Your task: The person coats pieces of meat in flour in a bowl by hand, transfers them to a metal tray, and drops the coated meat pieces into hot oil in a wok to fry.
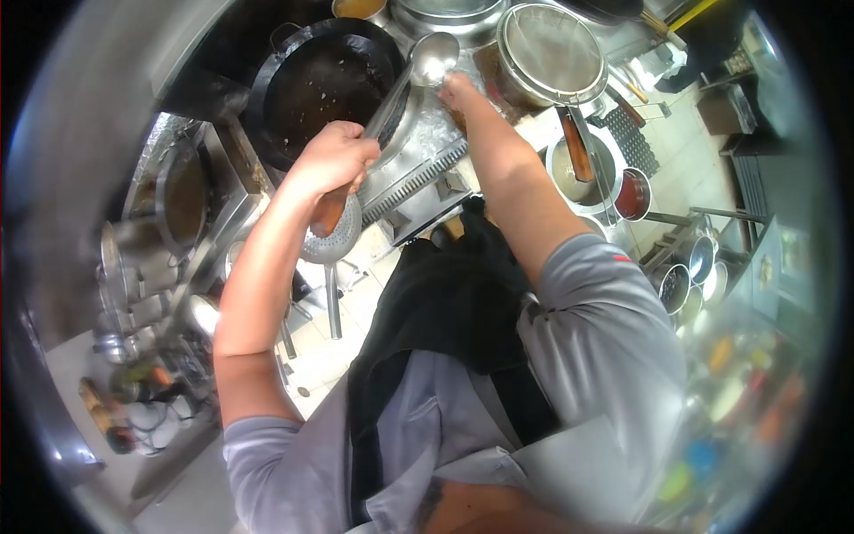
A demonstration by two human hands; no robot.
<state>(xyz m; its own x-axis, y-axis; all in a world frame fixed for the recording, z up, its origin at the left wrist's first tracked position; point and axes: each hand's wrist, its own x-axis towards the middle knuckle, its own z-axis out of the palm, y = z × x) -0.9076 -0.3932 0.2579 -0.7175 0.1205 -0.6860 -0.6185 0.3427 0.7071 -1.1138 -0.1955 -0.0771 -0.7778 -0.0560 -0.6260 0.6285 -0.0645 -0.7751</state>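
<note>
My left hand (338, 160) is closed around a long-handled metal ladle (434, 60), whose wooden grip pokes out below the fist. The ladle slants up to the right, its bowl beyond the right rim of a dark wok (267, 100) with small pale bits inside. Close to that bowl, my right hand (455, 92) has its fingers drawn together over the metal stove top (422, 125). What they hold, if anything, is too small to make out. Under my left wrist sits a perforated skimmer (336, 233) with its handle pointing down.
Right of the stove, a round mesh strainer (551, 49) covers a pot. Below it are a wooden handle (576, 156), a large pot (609, 169) and a pot of red liquid (633, 194). Another wok (184, 196) stands at left. Several pots (673, 287) occupy a rack at right.
</note>
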